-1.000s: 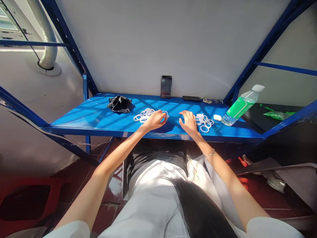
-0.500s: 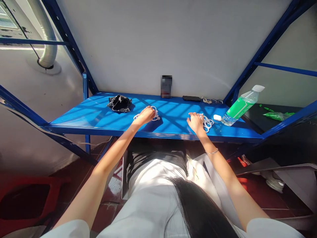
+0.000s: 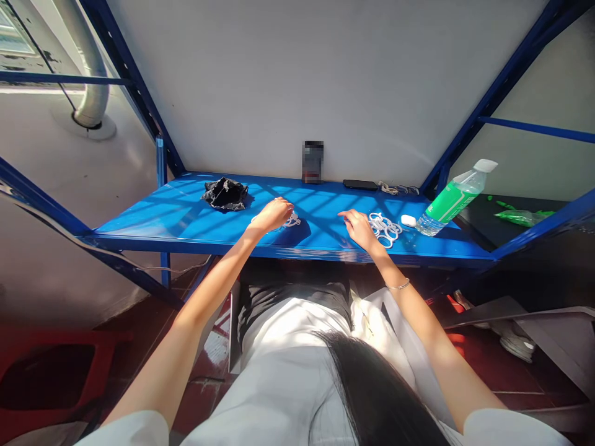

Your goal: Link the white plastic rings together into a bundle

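Two piles of white rings lie on the blue shelf [image 3: 186, 217]. My left hand [image 3: 273, 215] rests on the left pile [image 3: 292, 220] with its fingers curled over the rings, hiding most of them. My right hand [image 3: 359, 228] lies just left of the right pile [image 3: 385, 227], fingers held together and pointing left. What they hold, if anything, is too small to make out. A thin bracelet circles my right wrist.
A crumpled black bag [image 3: 225, 194] lies at the back left. A small dark box [image 3: 312, 162], a black phone [image 3: 359, 184] and a cable stand along the wall. A white earbud case [image 3: 408, 220] and a green-labelled water bottle [image 3: 453, 197] are at the right.
My left hand went left onto its pile and closed over the rings. My right hand reached right to its pile, then drew back left a little.
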### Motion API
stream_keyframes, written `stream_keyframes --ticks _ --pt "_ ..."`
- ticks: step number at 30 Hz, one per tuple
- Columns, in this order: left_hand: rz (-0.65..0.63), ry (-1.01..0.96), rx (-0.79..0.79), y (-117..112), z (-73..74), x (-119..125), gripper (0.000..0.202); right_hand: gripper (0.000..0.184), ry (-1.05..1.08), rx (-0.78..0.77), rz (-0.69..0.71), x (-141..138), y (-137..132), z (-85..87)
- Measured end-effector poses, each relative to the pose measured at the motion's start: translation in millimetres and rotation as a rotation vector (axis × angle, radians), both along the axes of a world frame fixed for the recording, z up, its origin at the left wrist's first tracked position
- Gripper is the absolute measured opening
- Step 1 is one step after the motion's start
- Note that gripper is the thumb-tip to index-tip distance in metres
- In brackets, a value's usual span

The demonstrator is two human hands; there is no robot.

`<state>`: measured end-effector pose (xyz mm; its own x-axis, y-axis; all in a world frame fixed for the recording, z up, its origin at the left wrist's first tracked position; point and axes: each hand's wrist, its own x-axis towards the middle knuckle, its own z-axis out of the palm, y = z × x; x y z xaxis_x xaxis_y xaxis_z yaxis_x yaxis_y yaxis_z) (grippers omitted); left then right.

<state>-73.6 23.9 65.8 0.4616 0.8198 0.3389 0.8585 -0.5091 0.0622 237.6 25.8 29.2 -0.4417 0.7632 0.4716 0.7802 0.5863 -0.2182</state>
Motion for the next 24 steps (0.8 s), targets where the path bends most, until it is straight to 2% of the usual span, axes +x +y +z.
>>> stream_keyframes --ticks 4,7,12,15,20,24 --pt "-0.020 0.004 0.026 0 0.3 1 0.035 0.033 0.215 -0.049 0.133 -5 -5 3.2" --pt "-0.049 -0.032 0.042 -2 0.8 5 0.034 0.029 0.448 -0.171 0.221 -13 -9 3.8" --pt "-0.188 -0.131 -0.023 -12 -0.6 24 0.034 0.048 0.825 -0.508 0.375 -30 -18 4.4" --pt "-0.281 -0.238 -0.141 -20 -4.8 38 0.036 0.055 0.996 -0.658 0.408 -38 -23 4.0" --pt "-0.396 -0.470 -0.344 -24 -13.2 51 0.042 0.056 1.128 -0.793 0.424 -42 -23 -0.3" --pt "-0.401 -0.637 -0.454 -23 -11.1 51 0.044 0.048 1.095 -0.802 0.434 -45 -22 -2.9"
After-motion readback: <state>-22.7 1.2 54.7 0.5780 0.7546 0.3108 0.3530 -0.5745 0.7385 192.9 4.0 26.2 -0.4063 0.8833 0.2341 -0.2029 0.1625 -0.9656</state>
